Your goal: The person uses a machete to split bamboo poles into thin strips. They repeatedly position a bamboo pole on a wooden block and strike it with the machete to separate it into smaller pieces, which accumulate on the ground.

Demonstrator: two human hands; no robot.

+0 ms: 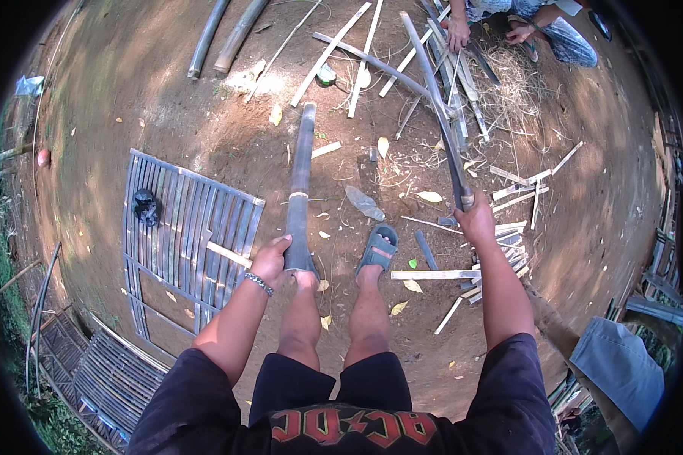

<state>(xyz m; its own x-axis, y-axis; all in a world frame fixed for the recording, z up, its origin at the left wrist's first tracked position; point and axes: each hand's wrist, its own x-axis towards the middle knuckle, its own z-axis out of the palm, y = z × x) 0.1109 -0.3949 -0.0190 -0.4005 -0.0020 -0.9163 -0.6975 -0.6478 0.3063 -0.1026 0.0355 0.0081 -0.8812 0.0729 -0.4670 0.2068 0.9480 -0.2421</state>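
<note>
My left hand (272, 259), with a chain bracelet at the wrist, is closed around the near end of a dark bamboo pole (300, 182) that points away from me. My right hand (476, 218) is closed on the near end of a long split bamboo piece (449, 135), dark along its near part and reaching toward the far middle. Beside my left hand a light wooden handle (229, 254) lies over a slatted bamboo panel (186, 176); I cannot tell whether the hand touches it.
Bamboo strips (432, 275) lie scattered around my sandalled feet. At the far right a co-worker's hand (457, 34) is over more strips and shavings (512, 83). Two thick bamboo poles (239, 34) lie far left. A black bag-like object (146, 207) rests on the panel; blue cloth (618, 371) hangs right.
</note>
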